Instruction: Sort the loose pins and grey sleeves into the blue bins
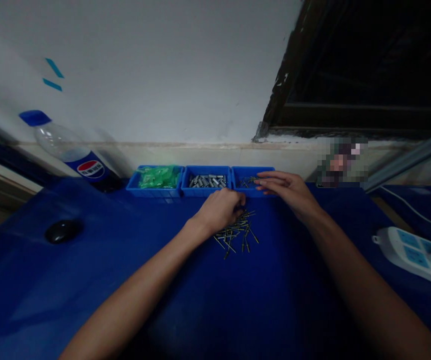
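On the blue tabletop (125,265), a loose heap of slim metal pins (234,231) lies at the left hand (223,207), while the right hand (285,190) is over the right-hand blue bin (255,192).

The work looks partway along: a few pins sit in that bin, and far more lie heaped on the table just in front of the row. The left fingers are curled at the heap's upper edge; whether they grip a pin cannot be told. The right fingers are outstretched and slightly parted, with no pin seen gripped between them. The pins' long axes fan out: many mid-heap run roughly left to right on a slant, while several along the lower edge point toward the person, thicker ends nearest.
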`<move>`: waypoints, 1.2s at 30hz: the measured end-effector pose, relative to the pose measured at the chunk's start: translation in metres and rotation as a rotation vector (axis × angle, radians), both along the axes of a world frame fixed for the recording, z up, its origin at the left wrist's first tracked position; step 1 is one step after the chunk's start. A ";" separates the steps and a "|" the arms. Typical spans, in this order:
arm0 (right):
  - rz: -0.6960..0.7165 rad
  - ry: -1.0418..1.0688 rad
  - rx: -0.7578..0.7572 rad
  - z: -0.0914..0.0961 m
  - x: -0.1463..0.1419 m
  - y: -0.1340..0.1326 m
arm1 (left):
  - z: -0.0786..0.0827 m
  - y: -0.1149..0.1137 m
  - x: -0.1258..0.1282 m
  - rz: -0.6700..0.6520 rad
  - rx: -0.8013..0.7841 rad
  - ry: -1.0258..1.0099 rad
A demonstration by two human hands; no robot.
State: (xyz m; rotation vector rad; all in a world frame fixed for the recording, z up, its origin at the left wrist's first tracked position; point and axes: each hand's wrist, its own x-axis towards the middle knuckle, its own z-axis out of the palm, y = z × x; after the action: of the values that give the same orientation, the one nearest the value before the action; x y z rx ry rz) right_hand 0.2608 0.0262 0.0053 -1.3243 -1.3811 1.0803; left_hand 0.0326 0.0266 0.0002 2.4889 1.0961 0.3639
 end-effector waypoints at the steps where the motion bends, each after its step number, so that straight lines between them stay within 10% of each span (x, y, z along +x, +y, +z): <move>1: -0.017 -0.002 0.002 0.001 0.001 0.000 | -0.001 -0.002 0.002 0.003 -0.016 0.053; 12: 0.017 0.005 -0.033 -0.002 0.000 0.000 | -0.005 -0.008 0.007 -0.009 0.078 0.178; 36: 0.306 0.046 -0.136 -0.002 -0.015 -0.008 | 0.024 0.010 -0.016 -0.009 0.084 -0.392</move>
State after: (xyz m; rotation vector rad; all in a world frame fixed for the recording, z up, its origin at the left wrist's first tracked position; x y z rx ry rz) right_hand 0.2459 0.0187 0.0031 -1.1984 -1.5320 1.4218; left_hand 0.0168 0.0368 0.0245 2.3508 0.9228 0.8682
